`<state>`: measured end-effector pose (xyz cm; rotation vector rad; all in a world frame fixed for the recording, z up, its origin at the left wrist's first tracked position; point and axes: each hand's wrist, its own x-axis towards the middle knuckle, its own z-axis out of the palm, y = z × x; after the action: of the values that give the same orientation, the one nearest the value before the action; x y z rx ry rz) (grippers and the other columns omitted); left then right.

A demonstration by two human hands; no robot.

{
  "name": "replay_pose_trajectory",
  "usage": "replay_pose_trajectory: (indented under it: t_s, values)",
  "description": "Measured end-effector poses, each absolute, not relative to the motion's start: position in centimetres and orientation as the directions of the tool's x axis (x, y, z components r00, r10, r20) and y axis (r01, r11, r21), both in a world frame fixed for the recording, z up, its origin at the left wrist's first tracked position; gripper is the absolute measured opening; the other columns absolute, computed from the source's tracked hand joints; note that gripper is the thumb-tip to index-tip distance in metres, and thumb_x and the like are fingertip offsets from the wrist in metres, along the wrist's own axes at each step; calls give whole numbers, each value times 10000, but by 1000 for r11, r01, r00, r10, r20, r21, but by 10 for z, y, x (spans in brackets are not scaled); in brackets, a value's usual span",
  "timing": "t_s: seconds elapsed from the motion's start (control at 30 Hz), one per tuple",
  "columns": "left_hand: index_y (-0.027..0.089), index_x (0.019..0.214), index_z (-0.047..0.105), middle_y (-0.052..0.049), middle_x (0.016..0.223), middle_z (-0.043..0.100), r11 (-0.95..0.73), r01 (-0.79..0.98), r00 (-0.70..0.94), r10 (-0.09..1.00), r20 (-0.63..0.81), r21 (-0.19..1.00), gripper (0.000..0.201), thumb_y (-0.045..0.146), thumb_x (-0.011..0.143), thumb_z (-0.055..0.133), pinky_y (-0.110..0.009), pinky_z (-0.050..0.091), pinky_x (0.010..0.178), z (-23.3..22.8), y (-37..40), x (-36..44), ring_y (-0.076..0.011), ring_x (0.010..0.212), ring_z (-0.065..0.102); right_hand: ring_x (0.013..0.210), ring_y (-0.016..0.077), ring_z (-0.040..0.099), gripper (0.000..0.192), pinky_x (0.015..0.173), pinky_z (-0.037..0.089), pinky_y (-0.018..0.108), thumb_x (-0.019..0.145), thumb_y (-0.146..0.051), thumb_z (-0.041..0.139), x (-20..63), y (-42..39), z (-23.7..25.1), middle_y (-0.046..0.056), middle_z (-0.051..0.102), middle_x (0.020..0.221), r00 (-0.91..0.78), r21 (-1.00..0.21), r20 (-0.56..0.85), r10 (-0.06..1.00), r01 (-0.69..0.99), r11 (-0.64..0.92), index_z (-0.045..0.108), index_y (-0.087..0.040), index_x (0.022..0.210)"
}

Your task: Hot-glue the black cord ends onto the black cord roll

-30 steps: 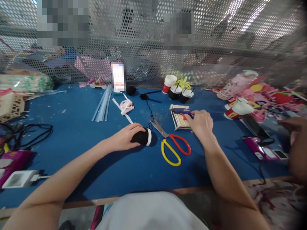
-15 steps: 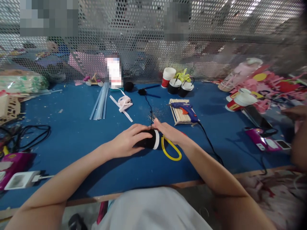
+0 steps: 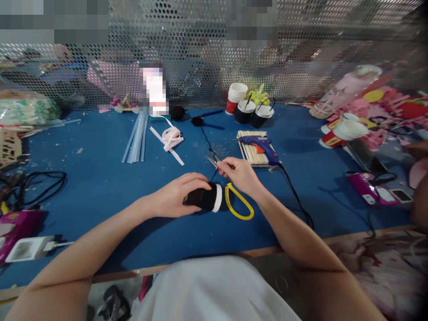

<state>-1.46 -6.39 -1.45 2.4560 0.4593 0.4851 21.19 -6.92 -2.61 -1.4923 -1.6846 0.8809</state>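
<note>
A black-wrapped cup with a white rim (image 3: pixel 204 197) lies on its side on the blue table, its rim facing right. My left hand (image 3: pixel 177 194) is closed around it from the left. Black yarn (image 3: pixel 207 141) runs from a small dark bundle (image 3: pixel 197 121) towards the cup. Above the cup's rim, my right hand (image 3: pixel 239 174) pinches the yarn between thumb and fingers. Scissors with a yellow handle (image 3: pixel 246 216) lie under my right hand; their blade tips point away from me, and the middle is hidden.
A blue glue gun (image 3: pixel 264 149) rests on a stick mat (image 3: pixel 245 151), its cord trailing right. White ribbon (image 3: pixel 172 137) and clear glue sticks (image 3: pixel 137 140) lie left of centre. Cups (image 3: pixel 243 112) stand at the back by the perforated metal screen (image 3: pixel 197 80). Another person's arm shows at far right.
My right hand has lifted slightly off the cup's rim, and its fingers have closed into a pinch on the yarn. My left hand keeps its hold on the cup.
</note>
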Motion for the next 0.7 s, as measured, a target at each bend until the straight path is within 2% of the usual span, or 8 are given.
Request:
replay_pose_trajectory:
  t_s: [0.1, 0.2, 0.27, 0.37, 0.43, 0.53, 0.63, 0.7]
  values:
    - [174, 1143, 478, -120, 1201, 502, -727, 203, 869, 443, 222, 656, 428, 196, 745, 634, -336, 431, 965, -10, -62, -16, -205, 1128, 499, 521, 118, 520, 390, 575, 395, 261, 893, -429, 371, 221, -71, -22, 1, 583, 543, -16, -694, 115, 993, 715, 92, 574, -179, 673]
    - [179, 1143, 478, -118, 1201, 504, -712, 207, 859, 460, 223, 671, 434, 198, 740, 638, -342, 438, 953, -7, -61, -17, -207, 1122, 503, 542, 141, 544, 362, 613, 401, 280, 911, -348, 319, 230, -72, -20, 8, 602, 528, 16, -577, 27, 999, 817, 2, 590, -177, 744]
    - [187, 1143, 477, -119, 1206, 505, -711, 210, 854, 468, 229, 671, 432, 205, 741, 636, -356, 445, 943, -6, -60, -18, -215, 1120, 505, 597, 153, 573, 309, 632, 409, 286, 897, -252, 313, 233, -73, -21, 36, 664, 648, 17, -534, -26, 1000, 845, -28, 607, -160, 878]
    - [194, 1142, 479, -118, 1205, 508, -713, 213, 852, 470, 231, 668, 423, 217, 747, 630, -373, 448, 939, -6, -60, -19, -221, 1120, 505, 686, 157, 605, 322, 654, 422, 280, 867, -167, 323, 233, -75, -23, 80, 695, 883, -5, -536, -12, 1000, 844, -2, 571, -138, 1070]
    - [195, 1145, 476, -117, 1205, 504, -713, 214, 854, 468, 226, 668, 425, 214, 749, 628, -376, 444, 945, -6, -60, -19, -220, 1124, 501, 679, 156, 608, 299, 646, 418, 279, 878, -194, 328, 232, -76, -22, 70, 694, 861, -15, -522, -15, 1000, 853, 5, 603, -154, 990]
    - [196, 1150, 467, -112, 1209, 497, -708, 214, 857, 467, 219, 673, 430, 201, 750, 626, -372, 440, 948, -6, -59, -20, -215, 1128, 496, 630, 162, 596, 307, 615, 399, 285, 896, -277, 354, 232, -77, -20, 37, 672, 695, 2, -459, -59, 998, 888, -29, 616, -184, 765]
    - [191, 1151, 469, -109, 1212, 494, -703, 214, 859, 466, 211, 678, 437, 195, 746, 632, -360, 432, 958, -7, -59, -20, -210, 1133, 490, 711, 180, 594, 213, 639, 409, 291, 871, -309, 451, 229, -75, -24, 48, 661, 768, -48, -420, 52, 997, 905, 66, 625, -187, 879]
    - [189, 1155, 473, -108, 1213, 493, -702, 214, 863, 461, 206, 679, 444, 194, 742, 637, -353, 426, 965, -7, -60, -20, -208, 1140, 486, 828, 217, 576, 238, 693, 420, 311, 835, -337, 529, 223, -72, -31, 86, 636, 877, -139, -340, 147, 979, 922, 182, 615, -172, 985]
